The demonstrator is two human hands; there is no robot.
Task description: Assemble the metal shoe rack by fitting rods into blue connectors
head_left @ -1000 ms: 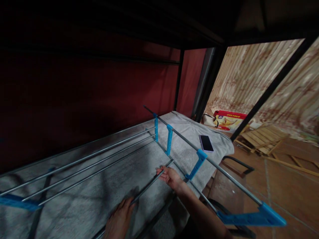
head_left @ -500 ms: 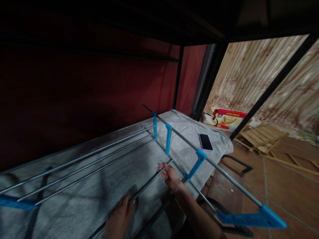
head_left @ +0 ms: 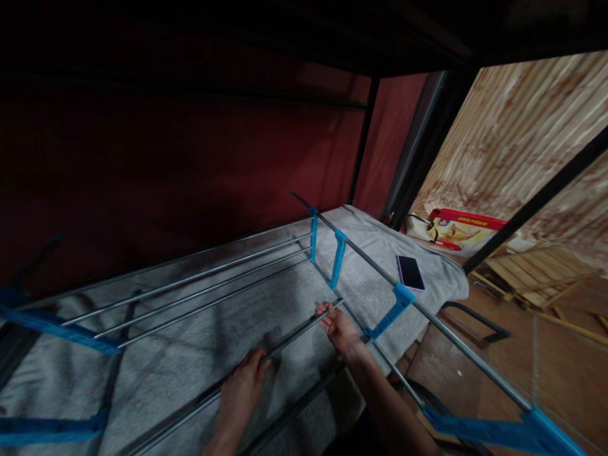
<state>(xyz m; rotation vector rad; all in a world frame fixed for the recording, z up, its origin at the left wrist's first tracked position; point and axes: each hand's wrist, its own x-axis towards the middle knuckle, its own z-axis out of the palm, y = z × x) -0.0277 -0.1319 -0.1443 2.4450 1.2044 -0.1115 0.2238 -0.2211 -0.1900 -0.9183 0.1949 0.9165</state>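
This looks like a home's sleeping area: a plush grey blanket (head_left: 204, 348) lies within a black straight-barred bunk-like frame (head_left: 431, 149), near a beige-and-brown striped fabric curtain (head_left: 522, 145).

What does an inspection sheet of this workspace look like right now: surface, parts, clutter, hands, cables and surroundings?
Surface: grey blanket, rumpled toward the far right end.
Job's things: loose-ended metal tube between the hands; blue plastic brackets joined by metal rods, forming a rack frame.
Clutter: smartphone, screen dark, lying on the blanket beyond the rack frame.
Hands: left hand grips the tube; right hand holds it near its far end.
Cables: none certain; a thin dark loop beside the box could be strap or cord.
Surroundings: dark red wall, black metal post, patterned curtain; red-and-yellow box and wooden slats on the floor.
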